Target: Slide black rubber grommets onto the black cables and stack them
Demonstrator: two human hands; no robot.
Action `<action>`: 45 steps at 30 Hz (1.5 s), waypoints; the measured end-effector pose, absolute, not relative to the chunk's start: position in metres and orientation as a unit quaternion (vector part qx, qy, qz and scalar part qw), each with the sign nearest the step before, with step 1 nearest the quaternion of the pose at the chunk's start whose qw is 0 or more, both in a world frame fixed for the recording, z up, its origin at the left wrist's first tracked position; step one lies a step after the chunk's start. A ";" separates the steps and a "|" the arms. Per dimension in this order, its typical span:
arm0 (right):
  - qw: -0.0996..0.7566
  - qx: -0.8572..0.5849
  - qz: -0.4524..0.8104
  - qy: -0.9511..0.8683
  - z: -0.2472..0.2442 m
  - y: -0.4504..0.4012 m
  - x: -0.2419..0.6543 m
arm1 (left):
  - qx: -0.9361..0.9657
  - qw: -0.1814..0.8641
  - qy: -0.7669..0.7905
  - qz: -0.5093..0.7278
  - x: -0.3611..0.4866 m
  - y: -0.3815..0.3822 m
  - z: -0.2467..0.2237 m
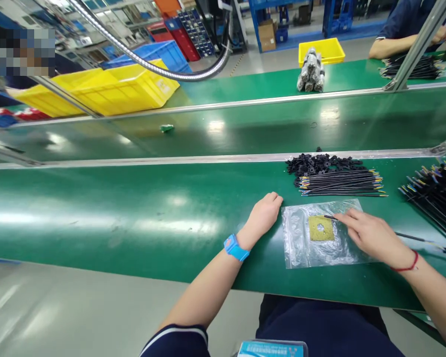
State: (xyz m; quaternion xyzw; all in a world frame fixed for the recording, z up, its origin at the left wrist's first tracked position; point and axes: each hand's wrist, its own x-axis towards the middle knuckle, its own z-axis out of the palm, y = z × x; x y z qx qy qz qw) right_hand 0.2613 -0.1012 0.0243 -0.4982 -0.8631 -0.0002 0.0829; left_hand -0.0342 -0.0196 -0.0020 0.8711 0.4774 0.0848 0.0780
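Observation:
My right hand [369,235] pinches a thin black cable [411,237]. One end of it pokes out past my fingertips over a yellow square plate with a round hole [315,234]; the other end runs out to the right behind my hand. The plate lies on a clear plastic bag [296,243], flat on the green table [152,198]. Left of the bag, my left hand [264,212] rests on the table with its fingers curled in; whatever might be inside them is hidden.
Behind the bag lie a row of black cables with coloured wire ends [342,182] and a heap of small black parts [315,162]. More cables [436,198] are piled at the right. A metal rail [171,160] runs along the table's back. Co-workers sit across.

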 end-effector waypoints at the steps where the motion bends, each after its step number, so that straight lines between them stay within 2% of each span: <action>1: 0.070 -0.493 -0.015 -0.867 0.019 -0.105 0.261 | 0.858 0.115 0.485 0.122 -0.031 -0.020 0.002; 5: 0.032 -0.476 -0.070 -0.876 0.003 -0.105 0.258 | 0.766 0.326 0.483 0.271 -0.008 -0.021 0.011; 8: 0.047 -0.464 -0.078 -0.881 0.003 -0.098 0.260 | 0.631 0.518 0.476 0.328 0.015 -0.023 0.008; 11: 0.125 -0.461 -0.033 -0.878 0.011 -0.097 0.264 | 0.496 0.645 0.451 0.366 0.032 -0.028 0.004; 14: 0.225 -0.497 0.028 -0.838 0.027 -0.104 0.261 | 0.452 0.694 0.417 0.374 0.039 -0.038 0.007; 18: 0.247 -0.528 0.034 -0.812 0.043 -0.114 0.246 | 0.463 0.699 0.392 0.379 0.039 -0.049 0.018; 23: 0.222 -0.563 -0.050 -0.794 0.043 -0.119 0.233 | 0.511 0.657 0.397 0.388 0.036 -0.055 0.018; 30: 0.157 -0.561 -0.107 -0.806 0.047 -0.124 0.222 | 0.656 0.464 0.464 0.374 0.035 -0.061 0.018; 41: 0.143 -0.570 -0.093 -0.804 0.055 -0.126 0.209 | 0.633 0.479 0.464 0.392 0.034 -0.062 0.015; 45: 0.176 -0.589 -0.035 -0.788 0.053 -0.125 0.206 | 0.665 0.439 0.452 0.401 0.033 -0.063 0.016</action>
